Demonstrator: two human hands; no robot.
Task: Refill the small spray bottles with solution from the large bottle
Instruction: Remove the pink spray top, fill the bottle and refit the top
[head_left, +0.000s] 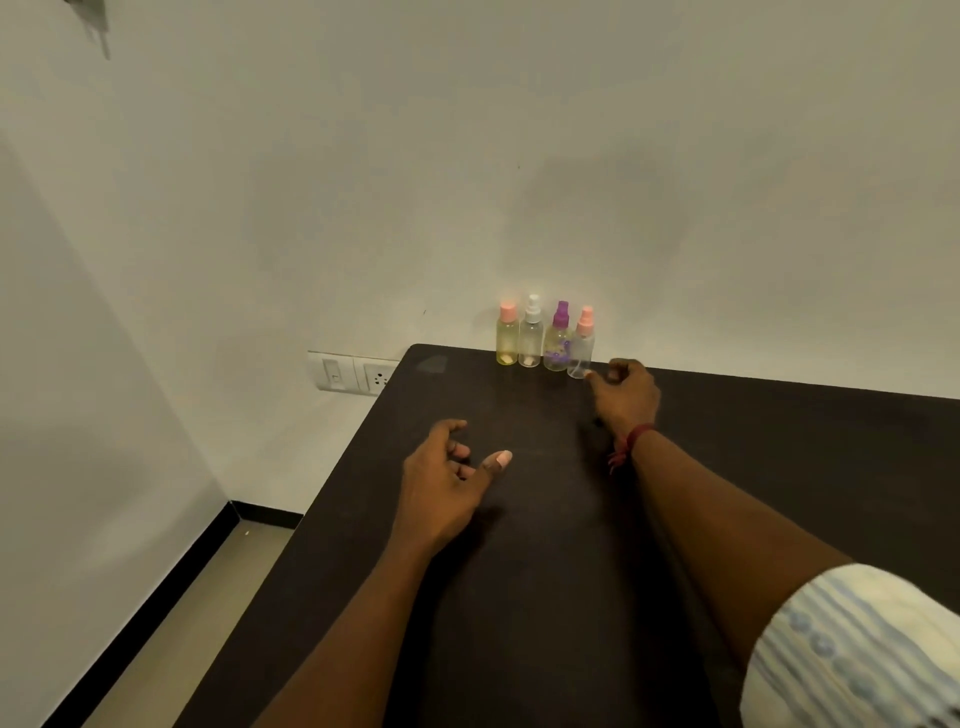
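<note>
Head view showed right grip (626, 392) loosely curled, empty, just beside the clear spray bottle (582, 351); a clumsy reach could topple it against its neighbours. Left grip (441, 478) hung released.

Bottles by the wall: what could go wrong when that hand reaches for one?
The four bottles stand close together, so the right hand, right beside the clear bottle at the end, might knock its neighbours over. They also stand at the back edge of the table and could tip against the wall.
</note>
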